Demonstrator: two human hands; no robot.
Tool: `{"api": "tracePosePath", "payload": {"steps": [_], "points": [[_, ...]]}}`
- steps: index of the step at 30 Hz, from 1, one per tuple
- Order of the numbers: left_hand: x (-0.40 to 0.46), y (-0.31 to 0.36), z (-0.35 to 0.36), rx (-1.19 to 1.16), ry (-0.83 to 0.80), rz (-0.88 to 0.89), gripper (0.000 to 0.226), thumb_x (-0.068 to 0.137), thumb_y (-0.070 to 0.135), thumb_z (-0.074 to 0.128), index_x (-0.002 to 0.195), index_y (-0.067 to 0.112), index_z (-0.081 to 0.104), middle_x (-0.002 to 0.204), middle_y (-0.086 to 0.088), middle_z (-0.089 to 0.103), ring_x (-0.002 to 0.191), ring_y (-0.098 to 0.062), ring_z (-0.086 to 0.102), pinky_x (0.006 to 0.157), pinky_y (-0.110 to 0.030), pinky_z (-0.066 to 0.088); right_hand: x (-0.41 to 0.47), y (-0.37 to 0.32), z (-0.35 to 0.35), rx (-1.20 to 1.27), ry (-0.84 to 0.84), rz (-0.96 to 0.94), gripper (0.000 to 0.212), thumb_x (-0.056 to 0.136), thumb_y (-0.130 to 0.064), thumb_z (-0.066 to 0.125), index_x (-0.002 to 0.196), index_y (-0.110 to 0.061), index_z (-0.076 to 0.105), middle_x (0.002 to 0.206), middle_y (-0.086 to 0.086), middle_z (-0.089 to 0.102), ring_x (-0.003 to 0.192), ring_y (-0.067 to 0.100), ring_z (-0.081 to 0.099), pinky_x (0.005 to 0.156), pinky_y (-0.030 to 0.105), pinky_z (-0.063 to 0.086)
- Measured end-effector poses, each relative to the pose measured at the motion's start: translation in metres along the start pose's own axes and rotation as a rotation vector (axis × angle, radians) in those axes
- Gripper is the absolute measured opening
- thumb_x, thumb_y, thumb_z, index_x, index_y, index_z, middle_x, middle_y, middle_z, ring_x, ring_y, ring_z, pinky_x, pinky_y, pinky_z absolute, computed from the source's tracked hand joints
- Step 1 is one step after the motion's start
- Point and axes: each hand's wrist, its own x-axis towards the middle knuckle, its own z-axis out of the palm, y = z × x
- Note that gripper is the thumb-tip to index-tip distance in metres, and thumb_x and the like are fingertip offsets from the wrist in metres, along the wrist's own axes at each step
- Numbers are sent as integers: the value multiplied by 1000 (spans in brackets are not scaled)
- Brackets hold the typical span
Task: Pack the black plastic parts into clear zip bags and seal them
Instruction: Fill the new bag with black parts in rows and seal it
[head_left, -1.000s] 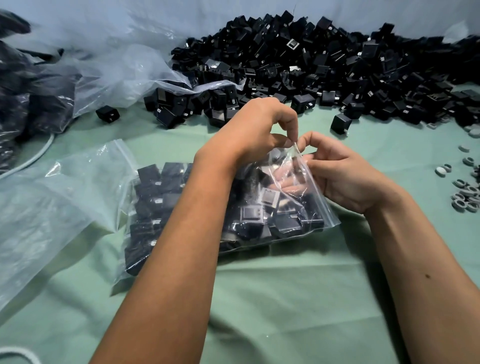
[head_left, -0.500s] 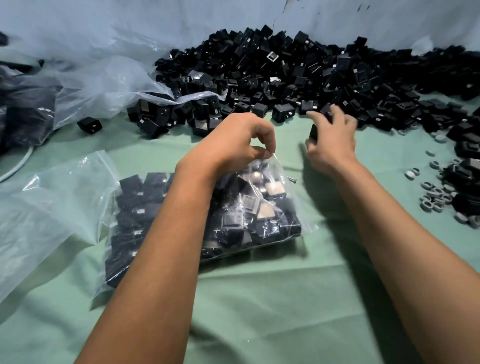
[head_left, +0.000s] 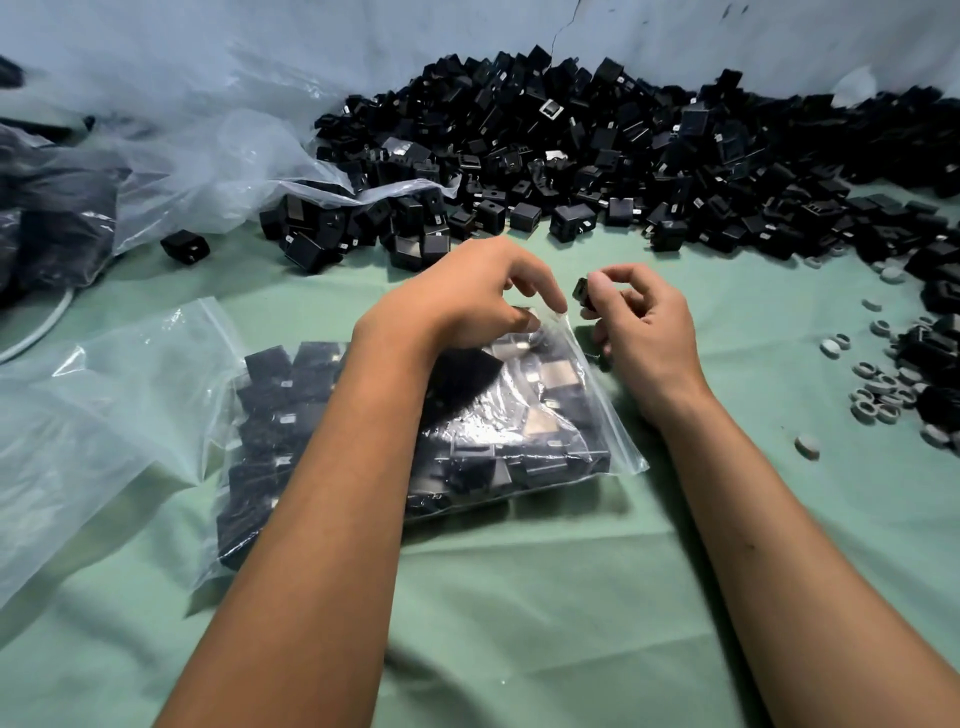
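At frame centre the left hand (head_left: 467, 296) pinches the open top edge of a clear zip bag (head_left: 519, 415) filled with black plastic parts, lying on green cloth (head_left: 519, 597). Just right, the right hand (head_left: 641, 327) grasps one black part (head_left: 582, 292). A loose heap of parts (head_left: 623, 156) fills the upper frame.

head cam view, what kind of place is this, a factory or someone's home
Probably a small workshop or factory packing bench; home piecework can't be ruled out. A huge pile of identical black plastic parts covers the green cloth, with a filled zip bag and loose grey rings beside.
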Motion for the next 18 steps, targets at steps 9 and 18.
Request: {"api": "tracePosePath", "payload": {"steps": [9,18], "points": [[-4,4,-1,-4,18,-2,12,81,23,87,86,30,79,104,16,67,84,15,53,70,-17,38,-2,3,1,31,0,11,59,103,-57,46,69,-15,70,58,18,63,43,14,45,45,25,35],[-5,8,-11,-30,144,81,12,79,18,86,85,26,80,102,8,67,105,-11,59,94,-40,53,-13,-12,2,-52,-97,-72,32,95,-39,73,78,-12,70,70,2,72,54,11,62,48,25,49]]}}
